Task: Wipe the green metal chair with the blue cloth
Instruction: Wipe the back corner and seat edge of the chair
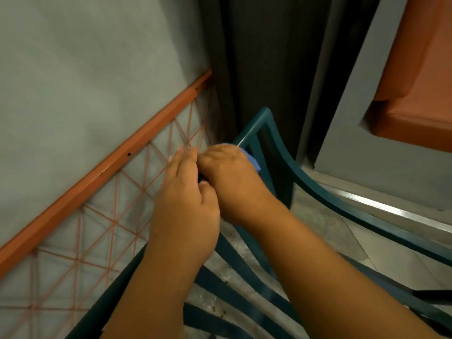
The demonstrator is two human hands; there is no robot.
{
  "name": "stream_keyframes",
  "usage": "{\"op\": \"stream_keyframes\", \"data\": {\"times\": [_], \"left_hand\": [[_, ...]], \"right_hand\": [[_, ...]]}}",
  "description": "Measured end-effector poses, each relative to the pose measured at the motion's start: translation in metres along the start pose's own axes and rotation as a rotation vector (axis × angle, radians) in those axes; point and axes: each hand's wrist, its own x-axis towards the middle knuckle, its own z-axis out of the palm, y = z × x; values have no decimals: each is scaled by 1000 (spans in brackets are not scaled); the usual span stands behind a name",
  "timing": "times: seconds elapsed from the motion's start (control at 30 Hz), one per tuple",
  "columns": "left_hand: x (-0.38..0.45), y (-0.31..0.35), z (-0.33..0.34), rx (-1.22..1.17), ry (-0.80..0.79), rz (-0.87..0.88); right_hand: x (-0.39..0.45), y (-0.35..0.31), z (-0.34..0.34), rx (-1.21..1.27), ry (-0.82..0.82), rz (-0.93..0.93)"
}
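Head view looks down on both hands, which meet a little left of the centre, over the back part of the green metal chair (325, 192). The right hand (232, 177) is closed on the blue cloth (252, 161); only a small blue edge shows, at 2 o'clock from its knuckles, and it touches the top rail of the chair near the corner. The left hand (186, 204) lies just beside the right one, at about 8 o'clock from it, with the fingers (186, 157) stretched forward and close together. I cannot tell if it grips the rail or only rests there, because the rail is hidden under it.

The chair fills the lower right part of the frame: the curved rail runs from the corner at 12 o'clock down toward 4 o'clock, and the flat slats (234, 297) cross at 6 o'clock under the forearms. Small brown specks lie on the floor (315, 231) between the slats. An orange frame with thin cords (107, 165) stands at 9 o'clock, close to the hands.

In my judgement the step in hand is the wiping of the top rail near its corner. The next move probably calls for sliding the cloth along the rail toward 4 o'clock with steady pressure, and for keeping the fingers away from the orange cords. The slats seem to wait for later.
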Motion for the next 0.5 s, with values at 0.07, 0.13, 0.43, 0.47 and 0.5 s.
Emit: {"op": "stream_keyframes", "data": {"times": [0.07, 0.13, 0.43, 0.47, 0.5], "left_hand": [[-13, -6, -11, -9, -19, -11], [-27, -11, -24, -17, -39, -2], [-80, -39, -84, -123, -87, -133], [-84, -42, -88, -130, -76, -131], [-87, -45, -90, -134, -64, -132]], "right_hand": [[-5, -12, -1, 20, -104, -62], [-1, -7, -13, 67, -158, -41], [15, -48, -4, -479, -374, 124], [13, -67, -1, -472, -418, 50], [9, -85, 3, -445, -460, -21]]}}
